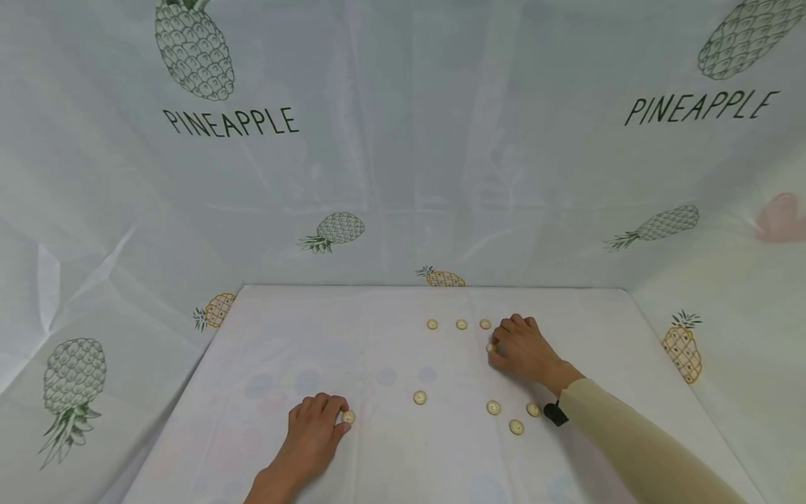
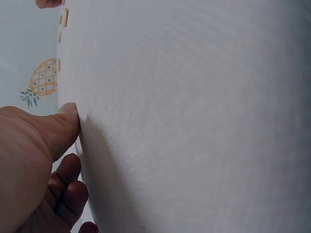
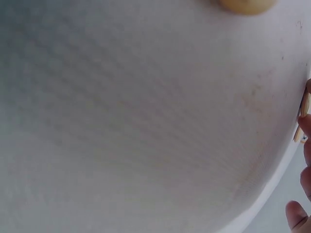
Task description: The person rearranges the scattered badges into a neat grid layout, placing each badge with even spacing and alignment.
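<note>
On the left of the white table, my left hand [image 1: 310, 430] pinches a round pale wooden button [image 1: 348, 417] between thumb and index finger. In the left wrist view the thumb [image 2: 63, 127] meets the tabletop and that button is hidden. My right hand [image 1: 522, 348] reaches toward the far side, its thumb and index finger at the edges of another wooden button [image 1: 491, 348]. The right wrist view shows this button [image 3: 305, 103] edge-on between the fingertips. Just beyond it, a button [image 1: 485, 324] ends a far row with two others [image 1: 462, 325].
A lone button [image 1: 420, 397] lies between the hands. Three more, including one button [image 1: 516, 427], lie near the right wrist, where a black wrist camera [image 1: 555, 414] sits beside the sleeve. Pineapple-print cloth [image 1: 415, 161] hangs behind the table [image 1: 390, 462] and at both sides.
</note>
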The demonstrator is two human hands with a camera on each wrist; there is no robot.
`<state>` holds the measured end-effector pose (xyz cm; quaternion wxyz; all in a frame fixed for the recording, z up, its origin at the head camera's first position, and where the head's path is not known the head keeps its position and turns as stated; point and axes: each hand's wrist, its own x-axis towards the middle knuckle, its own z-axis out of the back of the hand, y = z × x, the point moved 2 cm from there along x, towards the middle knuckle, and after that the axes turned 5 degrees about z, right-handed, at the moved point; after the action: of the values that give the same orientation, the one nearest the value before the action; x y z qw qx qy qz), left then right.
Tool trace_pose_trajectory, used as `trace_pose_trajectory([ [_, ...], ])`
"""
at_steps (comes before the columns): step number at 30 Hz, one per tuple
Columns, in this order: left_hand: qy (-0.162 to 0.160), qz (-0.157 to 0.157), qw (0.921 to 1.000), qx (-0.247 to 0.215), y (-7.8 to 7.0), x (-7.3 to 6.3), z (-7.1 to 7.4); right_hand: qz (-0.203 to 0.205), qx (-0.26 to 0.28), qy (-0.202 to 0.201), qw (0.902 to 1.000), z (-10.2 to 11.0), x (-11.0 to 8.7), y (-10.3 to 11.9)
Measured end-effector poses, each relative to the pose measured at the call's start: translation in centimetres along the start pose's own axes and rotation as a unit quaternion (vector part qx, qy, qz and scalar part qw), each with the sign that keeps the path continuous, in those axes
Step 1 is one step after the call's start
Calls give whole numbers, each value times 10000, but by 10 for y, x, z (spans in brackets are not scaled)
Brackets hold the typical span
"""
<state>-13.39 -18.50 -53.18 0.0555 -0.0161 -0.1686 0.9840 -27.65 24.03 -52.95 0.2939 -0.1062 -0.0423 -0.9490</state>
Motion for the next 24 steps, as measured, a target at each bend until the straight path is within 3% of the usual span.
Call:
trace_pose_trajectory([
  [24,-137,-56,9999,-75,0,-1,-1,-29,-48,-29,10000,-1,-1,-1],
])
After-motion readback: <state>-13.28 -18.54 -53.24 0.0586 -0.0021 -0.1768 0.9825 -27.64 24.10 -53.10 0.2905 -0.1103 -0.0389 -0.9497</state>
